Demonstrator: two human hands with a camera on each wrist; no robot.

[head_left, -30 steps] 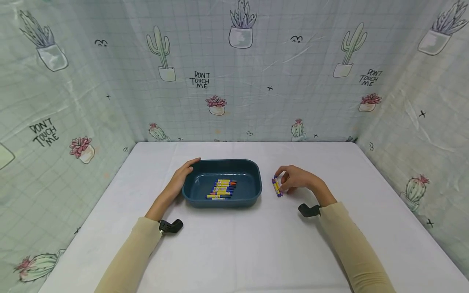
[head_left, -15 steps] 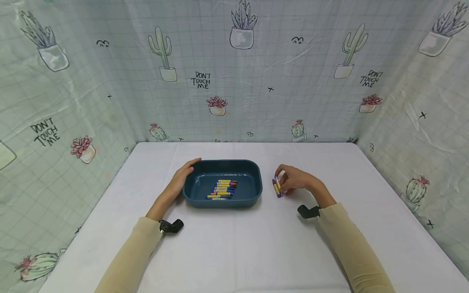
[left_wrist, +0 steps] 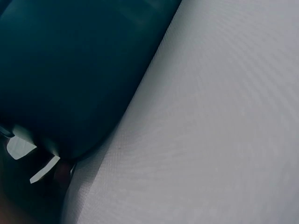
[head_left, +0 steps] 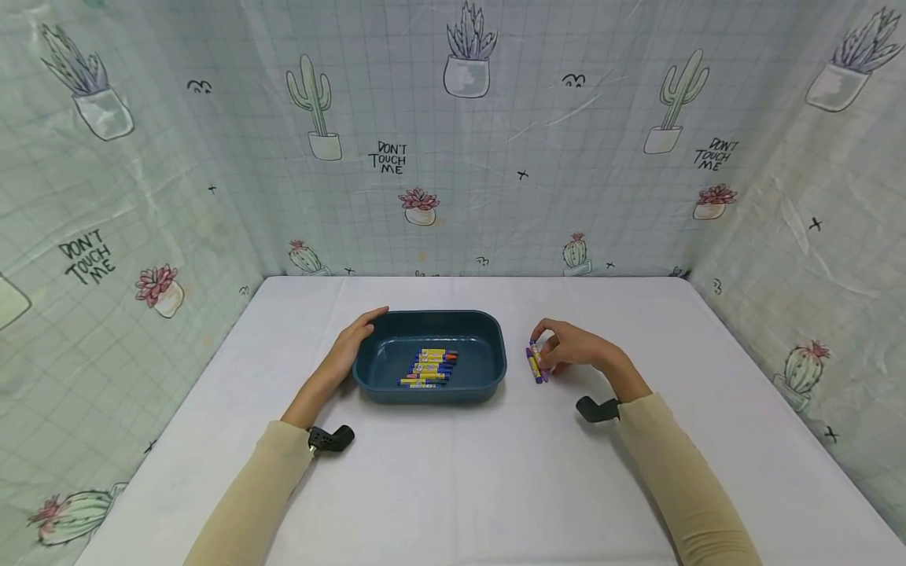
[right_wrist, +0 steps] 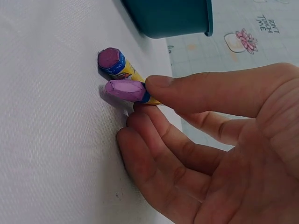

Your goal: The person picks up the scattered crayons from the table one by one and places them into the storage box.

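Observation:
In the head view a dark teal tray point(head_left: 428, 395) stands mid-table with several yellow-wrapped crayons point(head_left: 433, 369) lying in it side by side. My left hand point(head_left: 349, 346) holds its left end, thumb at the rim and fingers along the outside. The tray wall point(left_wrist: 84, 70) fills much of the left wrist view. To the right of the tray, my right hand point(head_left: 575, 346) pinches a light purple crayon point(right_wrist: 125, 90) between thumb and index finger. A dark purple crayon point(right_wrist: 112, 59) lies on the cloth right beside it. The other right fingers bend loosely below.
White cloth point(head_left: 453, 479) covers the table. Patterned fabric point(head_left: 524, 134) with cactus drawings rises behind and at both sides. A black wrist camera point(head_left: 331, 438) sits at the left cuff, another wrist camera point(head_left: 596, 408) at the right cuff.
The light purple crayon has shifted slightly within my right fingers, its lower end showing a little more. The left hand and the tray have stayed put.

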